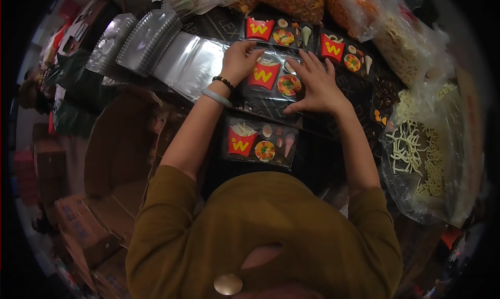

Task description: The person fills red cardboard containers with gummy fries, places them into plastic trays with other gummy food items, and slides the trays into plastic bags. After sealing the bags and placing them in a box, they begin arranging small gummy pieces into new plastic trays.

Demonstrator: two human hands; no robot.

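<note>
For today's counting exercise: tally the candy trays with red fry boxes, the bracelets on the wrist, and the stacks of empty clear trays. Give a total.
Candy trays: 4
Bracelets: 2
Stacks of empty clear trays: 2
Total: 8

Red fry boxes carry yellow W marks; the trays are black, the sleeves mustard-brown, one bracelet pale, another dark-beaded.

Under your hands, the tray wears glossy clear plastic film. The stacked lids look like shiny, ribbed plastic. Your sleeve is matt cloth; the boxes seem to be cardboard.
</note>
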